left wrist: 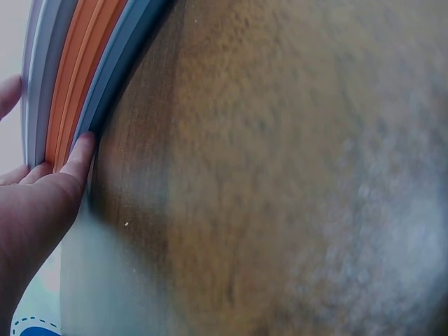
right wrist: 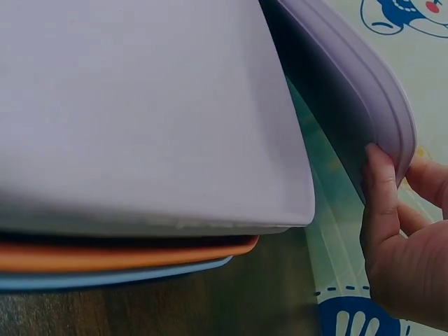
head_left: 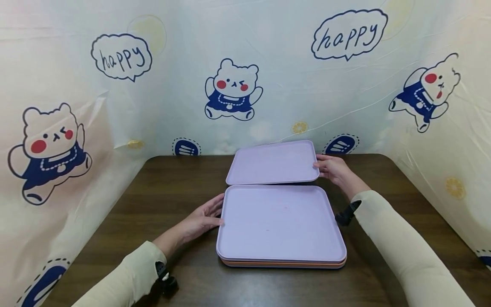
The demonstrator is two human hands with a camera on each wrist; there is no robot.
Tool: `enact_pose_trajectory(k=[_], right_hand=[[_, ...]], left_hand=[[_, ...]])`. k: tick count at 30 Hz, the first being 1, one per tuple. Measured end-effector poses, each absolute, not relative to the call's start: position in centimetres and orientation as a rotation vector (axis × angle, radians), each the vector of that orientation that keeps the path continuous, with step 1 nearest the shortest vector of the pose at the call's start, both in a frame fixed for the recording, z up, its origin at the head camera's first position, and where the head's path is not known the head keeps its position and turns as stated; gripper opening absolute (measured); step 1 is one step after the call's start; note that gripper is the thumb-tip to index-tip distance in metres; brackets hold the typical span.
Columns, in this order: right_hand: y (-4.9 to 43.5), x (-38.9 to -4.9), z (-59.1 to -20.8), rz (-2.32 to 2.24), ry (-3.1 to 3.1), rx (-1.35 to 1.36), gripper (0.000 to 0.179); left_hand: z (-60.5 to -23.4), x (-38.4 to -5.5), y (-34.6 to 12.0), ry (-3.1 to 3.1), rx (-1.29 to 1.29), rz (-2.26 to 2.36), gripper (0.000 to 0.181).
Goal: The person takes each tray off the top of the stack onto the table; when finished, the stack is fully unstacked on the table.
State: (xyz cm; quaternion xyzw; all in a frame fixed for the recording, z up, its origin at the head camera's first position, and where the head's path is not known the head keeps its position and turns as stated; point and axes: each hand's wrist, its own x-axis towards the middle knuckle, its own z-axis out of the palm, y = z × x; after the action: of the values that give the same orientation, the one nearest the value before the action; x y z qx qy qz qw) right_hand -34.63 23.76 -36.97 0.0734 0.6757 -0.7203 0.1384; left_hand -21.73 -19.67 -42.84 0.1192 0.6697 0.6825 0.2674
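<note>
A stack of rectangular trays lies on the table, with a pale purple tray (head_left: 281, 226) on top. Orange (left wrist: 73, 77) and blue tray edges (left wrist: 122, 56) show beneath it. My left hand (head_left: 197, 222) rests against the stack's left side, fingers fairly straight along the edges and thumb by the top rim. Beyond the stack, my right hand (head_left: 337, 168) pinches the right edge of another purple tray (head_left: 274, 162). That tray is tilted, its near edge close behind the stack. In the right wrist view, its underside faces the thumb and fingers (right wrist: 381, 182) at its corner.
The dark wooden table (head_left: 172, 183) extends to both sides of the stack. A printed cloth (head_left: 172, 94) with bears and "happy" bubbles hangs behind and around it. Each wrist wears a dark camera mount, one of them the right mount (head_left: 347, 213).
</note>
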Motion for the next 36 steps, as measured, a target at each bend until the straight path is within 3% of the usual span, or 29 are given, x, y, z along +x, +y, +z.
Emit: enact_pose_trajectory(k=[19,36], right_hand=[[25.1,-36.2,-39.0,-1.911,2.118,0.180,0.054],[26.2,-36.1,-42.1,-1.654,2.208,-0.023,0.064]], left_hand=[[-42.5,-21.7,-19.5,1.825,0.291,1.841,0.083],[-42.3,-21.5,-19.5,1.836,0.289,1.821,0.084]])
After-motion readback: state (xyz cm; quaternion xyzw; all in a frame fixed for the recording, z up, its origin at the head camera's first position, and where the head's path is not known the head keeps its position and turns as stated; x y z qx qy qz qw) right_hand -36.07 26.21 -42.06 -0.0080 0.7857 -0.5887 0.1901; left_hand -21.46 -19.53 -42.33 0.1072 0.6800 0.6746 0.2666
